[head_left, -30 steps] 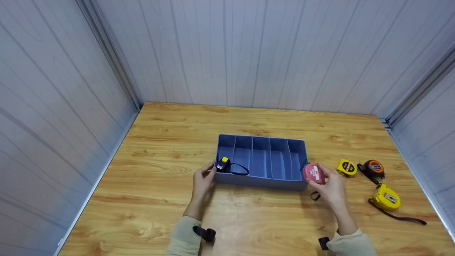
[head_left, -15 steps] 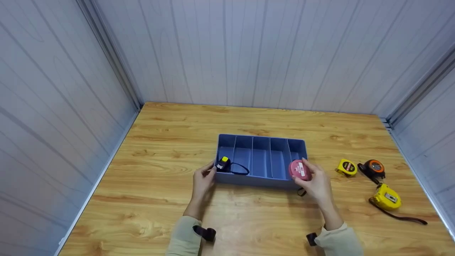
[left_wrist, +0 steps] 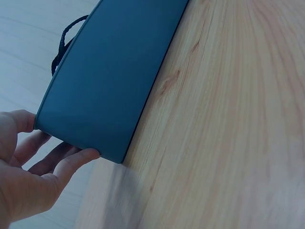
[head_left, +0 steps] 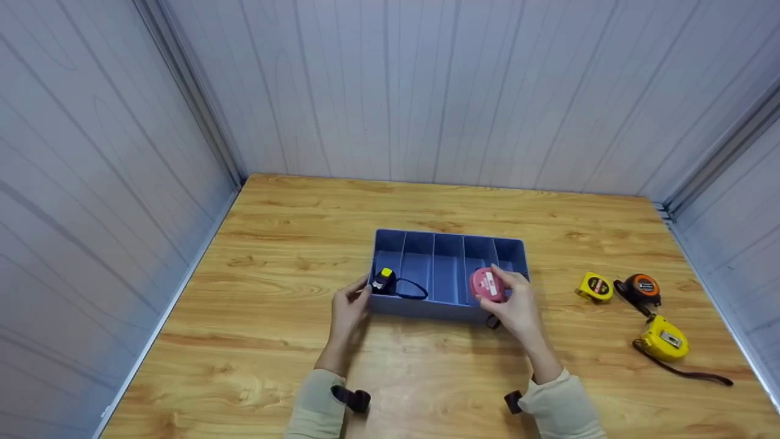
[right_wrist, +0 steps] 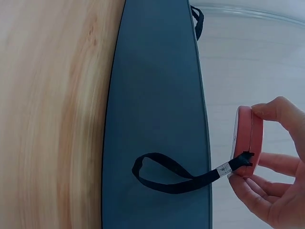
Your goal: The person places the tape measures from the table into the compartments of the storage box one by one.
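Note:
My right hand [head_left: 515,306] pinches a round pink tape measure [head_left: 487,285] by its edge, over the right part of a blue divided box [head_left: 426,310]. In the right wrist view the tape measure [right_wrist: 248,138] stands past the box's rim, and its black wrist strap [right_wrist: 171,186] hangs across the outside of the front wall. My left hand [head_left: 350,310] holds the box at its front left corner, fingers around the end wall [left_wrist: 76,138]. A black tape measure with a yellow button [head_left: 384,280] lies in the leftmost compartment, its strap looping over the front rim.
On the table right of the box are a small yellow tape measure [head_left: 595,287], a black and orange one [head_left: 641,289] and a larger yellow one [head_left: 664,337] with a brown strap. Pale panel walls [head_left: 414,91] enclose the wooden table [head_left: 274,244] at the back and both sides.
My right hand has moved left with the pink tape measure, from the box's right end to over the compartments right of the middle. The left hand and the box have stayed in place.

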Demonstrator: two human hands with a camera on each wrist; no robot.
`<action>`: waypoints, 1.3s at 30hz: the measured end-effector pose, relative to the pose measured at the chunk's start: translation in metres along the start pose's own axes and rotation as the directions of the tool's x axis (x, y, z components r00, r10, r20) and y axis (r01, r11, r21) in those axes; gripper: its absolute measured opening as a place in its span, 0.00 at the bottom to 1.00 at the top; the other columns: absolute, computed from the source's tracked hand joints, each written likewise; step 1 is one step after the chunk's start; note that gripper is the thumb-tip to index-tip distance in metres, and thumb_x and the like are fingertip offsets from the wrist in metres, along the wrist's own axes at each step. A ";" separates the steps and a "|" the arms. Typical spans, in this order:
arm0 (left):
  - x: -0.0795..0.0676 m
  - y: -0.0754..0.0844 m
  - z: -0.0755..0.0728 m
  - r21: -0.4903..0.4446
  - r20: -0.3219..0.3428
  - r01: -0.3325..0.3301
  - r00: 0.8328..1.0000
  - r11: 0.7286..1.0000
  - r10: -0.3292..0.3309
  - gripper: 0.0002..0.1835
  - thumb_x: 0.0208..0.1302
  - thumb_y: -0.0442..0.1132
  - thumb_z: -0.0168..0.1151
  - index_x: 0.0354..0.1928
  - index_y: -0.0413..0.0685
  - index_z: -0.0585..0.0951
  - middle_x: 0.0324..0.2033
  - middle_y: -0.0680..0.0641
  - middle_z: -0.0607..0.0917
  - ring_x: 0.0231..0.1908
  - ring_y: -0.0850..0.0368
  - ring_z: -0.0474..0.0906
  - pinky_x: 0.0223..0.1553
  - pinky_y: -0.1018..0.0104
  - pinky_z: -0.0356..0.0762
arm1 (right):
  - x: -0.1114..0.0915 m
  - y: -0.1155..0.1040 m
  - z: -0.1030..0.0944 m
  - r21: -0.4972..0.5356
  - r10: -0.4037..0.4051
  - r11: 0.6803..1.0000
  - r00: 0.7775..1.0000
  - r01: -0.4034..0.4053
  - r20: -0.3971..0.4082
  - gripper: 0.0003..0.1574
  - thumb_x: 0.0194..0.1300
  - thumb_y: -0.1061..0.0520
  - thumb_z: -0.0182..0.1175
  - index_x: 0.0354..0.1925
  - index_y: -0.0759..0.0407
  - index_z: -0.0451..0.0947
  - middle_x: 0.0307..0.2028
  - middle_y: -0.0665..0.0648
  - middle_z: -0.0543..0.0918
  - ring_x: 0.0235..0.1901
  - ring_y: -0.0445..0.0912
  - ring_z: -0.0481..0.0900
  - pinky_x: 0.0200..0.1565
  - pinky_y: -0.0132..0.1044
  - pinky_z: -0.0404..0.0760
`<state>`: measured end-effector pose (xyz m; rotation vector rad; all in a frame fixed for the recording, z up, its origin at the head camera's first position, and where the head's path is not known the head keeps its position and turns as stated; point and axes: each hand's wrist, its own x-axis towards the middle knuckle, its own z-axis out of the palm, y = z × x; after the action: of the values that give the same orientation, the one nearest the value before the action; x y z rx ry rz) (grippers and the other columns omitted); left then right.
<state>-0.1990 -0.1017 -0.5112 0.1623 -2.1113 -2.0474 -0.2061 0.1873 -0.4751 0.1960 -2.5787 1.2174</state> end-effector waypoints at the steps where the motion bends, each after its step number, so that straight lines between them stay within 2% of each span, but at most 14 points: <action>1: 0.002 -0.003 0.000 -0.003 0.000 0.004 1.000 1.000 -0.004 0.16 0.58 0.27 0.53 0.49 0.27 0.74 0.43 0.33 0.77 0.33 0.54 0.74 0.28 0.74 0.70 | 0.001 -0.001 0.002 0.010 -0.009 1.000 1.000 0.009 -0.002 0.40 0.36 0.63 0.73 0.51 0.68 0.73 0.42 0.65 0.76 0.39 0.53 0.73 0.39 0.46 0.74; 6: 0.009 -0.021 -0.001 0.010 -0.007 0.022 1.000 1.000 -0.022 0.16 0.59 0.31 0.55 0.49 0.35 0.76 0.41 0.37 0.80 0.31 0.59 0.73 0.27 0.70 0.72 | 0.005 -0.008 0.012 -0.002 -0.051 0.999 0.999 0.051 -0.007 0.40 0.35 0.60 0.74 0.51 0.67 0.74 0.41 0.64 0.77 0.40 0.53 0.74 0.39 0.46 0.75; 10: 0.009 -0.025 -0.001 0.025 -0.015 0.010 1.000 1.000 -0.009 0.16 0.59 0.32 0.55 0.50 0.36 0.76 0.40 0.38 0.80 0.31 0.58 0.74 0.27 0.67 0.73 | 0.008 -0.013 0.019 0.009 -0.071 0.997 0.997 0.071 0.000 0.40 0.35 0.61 0.74 0.51 0.67 0.74 0.40 0.63 0.77 0.39 0.52 0.74 0.37 0.45 0.76; 17: 0.008 -0.025 -0.001 0.034 -0.009 -0.001 1.000 0.999 0.002 0.15 0.59 0.32 0.55 0.49 0.37 0.77 0.37 0.40 0.81 0.29 0.54 0.73 0.23 0.70 0.71 | 0.015 -0.022 0.029 0.038 -0.115 0.993 0.993 0.115 -0.005 0.39 0.35 0.62 0.73 0.50 0.67 0.75 0.40 0.62 0.77 0.36 0.51 0.75 0.36 0.46 0.76; 27: 0.010 -0.029 0.000 -0.033 -0.014 0.012 1.000 0.999 -0.012 0.15 0.59 0.31 0.55 0.49 0.36 0.77 0.36 0.39 0.81 0.28 0.52 0.72 0.22 0.69 0.69 | 0.025 -0.027 0.045 0.067 -0.152 0.986 0.988 0.152 -0.011 0.38 0.34 0.62 0.73 0.49 0.68 0.75 0.38 0.63 0.77 0.37 0.52 0.75 0.34 0.45 0.77; 35: 0.009 -0.026 0.001 -0.033 -0.019 0.050 0.999 0.998 -0.051 0.16 0.59 0.32 0.54 0.49 0.38 0.77 0.32 0.43 0.80 0.28 0.50 0.72 0.19 0.71 0.69 | 0.033 -0.030 0.061 0.041 -0.208 0.977 0.978 0.208 -0.005 0.38 0.33 0.61 0.73 0.48 0.68 0.75 0.38 0.63 0.78 0.37 0.53 0.75 0.36 0.43 0.76; 39: 0.009 -0.025 0.001 -0.035 -0.019 0.053 0.998 0.998 -0.054 0.15 0.58 0.31 0.55 0.49 0.38 0.78 0.32 0.43 0.80 0.28 0.50 0.72 0.19 0.71 0.68 | 0.038 -0.031 0.068 0.037 -0.213 0.977 0.977 0.212 0.013 0.38 0.33 0.61 0.73 0.48 0.68 0.75 0.38 0.64 0.78 0.37 0.53 0.75 0.36 0.43 0.77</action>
<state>-0.2090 -0.1037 -0.5359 0.2361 -2.0801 -2.1021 -0.2478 0.1154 -0.4820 0.4780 -2.4754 1.1866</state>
